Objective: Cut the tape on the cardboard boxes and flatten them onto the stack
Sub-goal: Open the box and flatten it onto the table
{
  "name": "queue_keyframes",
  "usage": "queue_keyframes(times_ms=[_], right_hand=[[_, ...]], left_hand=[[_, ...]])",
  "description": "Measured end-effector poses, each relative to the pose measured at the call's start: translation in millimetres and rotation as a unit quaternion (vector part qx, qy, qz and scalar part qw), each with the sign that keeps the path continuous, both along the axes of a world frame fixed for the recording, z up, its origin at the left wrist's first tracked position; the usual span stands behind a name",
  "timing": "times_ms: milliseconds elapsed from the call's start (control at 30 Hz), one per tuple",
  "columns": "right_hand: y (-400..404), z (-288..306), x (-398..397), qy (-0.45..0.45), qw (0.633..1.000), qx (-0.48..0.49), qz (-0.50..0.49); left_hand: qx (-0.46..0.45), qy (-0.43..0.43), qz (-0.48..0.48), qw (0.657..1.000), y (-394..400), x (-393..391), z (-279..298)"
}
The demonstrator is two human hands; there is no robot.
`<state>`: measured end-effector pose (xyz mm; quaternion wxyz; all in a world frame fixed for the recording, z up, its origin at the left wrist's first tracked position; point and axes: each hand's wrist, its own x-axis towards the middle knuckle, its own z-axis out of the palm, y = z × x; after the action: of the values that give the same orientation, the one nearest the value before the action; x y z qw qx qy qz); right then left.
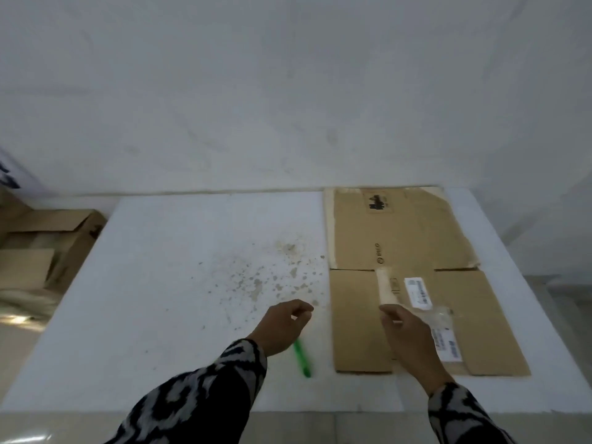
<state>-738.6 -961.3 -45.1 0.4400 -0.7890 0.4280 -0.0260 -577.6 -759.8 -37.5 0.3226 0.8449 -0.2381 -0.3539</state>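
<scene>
A white counter (179, 283) was seen filling the lower half of the view, set against a pale wall (288, 91). Brownish stains (275, 270) were scattered across its middle. At about 3 o'clock from the centre of the counter, a flattened cardboard box (397, 238) was laid flat on the surface, reaching from the far edge almost to the near edge. White shipping labels (418, 291) were seen on its near half, and a strip of tan tape (384, 288) was seen standing up from the seam between its flaps. Off the counter at 9 o'clock, more cardboard boxes (48, 248) were seen lower down, their flaps partly open.

Two patterned black-and-white sleeves (205, 392) were seen entering from 6 o'clock. The right hand (408, 334) was held over the near half of the flattened box, with its grip closed in a pinch on the near end of the tape strip; a crumpled bit of clear film (440, 314) lay just beside it at 2 o'clock. The left hand (283, 325) was held above the bare counter, just to 9 o'clock of the box, its fingers curled loosely with nothing seen in them. A green cutter (302, 358) was seen lying on the counter beneath that wrist, slanted toward 5 o'clock, its far end hidden by the hand.
</scene>
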Motion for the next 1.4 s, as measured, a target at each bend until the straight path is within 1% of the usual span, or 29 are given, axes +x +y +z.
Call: queue_keyframes(times_ms=[67,200,400,567,700,833,1000,1167,1300,1400], right_hand=[[48,11,24,-0.016,0.999,0.037,0.026],[152,24,70,-0.03,0.993,0.072,0.09],[326,43,133,-0.039,0.987,0.127,0.09],[435,70,197,-0.053,0.978,0.135,0.148],[491,78,249,-0.067,0.971,0.145,0.175],[533,70,314,-0.083,0.966,0.156,0.187],[585,61,418,-0.125,0.962,0.167,0.174],[644,71,513,-0.125,0.954,0.188,0.198],[682,82,575,-0.118,0.951,0.188,0.213],[712,81,620,-0.11,0.957,0.173,0.204]], left_hand=[[-0.02,0.007,0.025,0.999,49,10,4],[-0.048,0.005,0.074,0.996,158,29,8],[-0.069,-0.018,0.132,0.989,336,71,22],[-0.083,-0.042,0.179,0.979,447,116,46],[-0.092,-0.05,0.212,0.972,502,159,54],[-0.086,-0.06,0.219,0.97,540,212,52],[-0.063,-0.084,0.193,0.976,588,304,56],[-0.059,-0.113,0.205,0.971,640,402,86],[-0.076,-0.147,0.253,0.953,682,471,105],[-0.111,-0.218,0.27,0.931,716,530,107]])
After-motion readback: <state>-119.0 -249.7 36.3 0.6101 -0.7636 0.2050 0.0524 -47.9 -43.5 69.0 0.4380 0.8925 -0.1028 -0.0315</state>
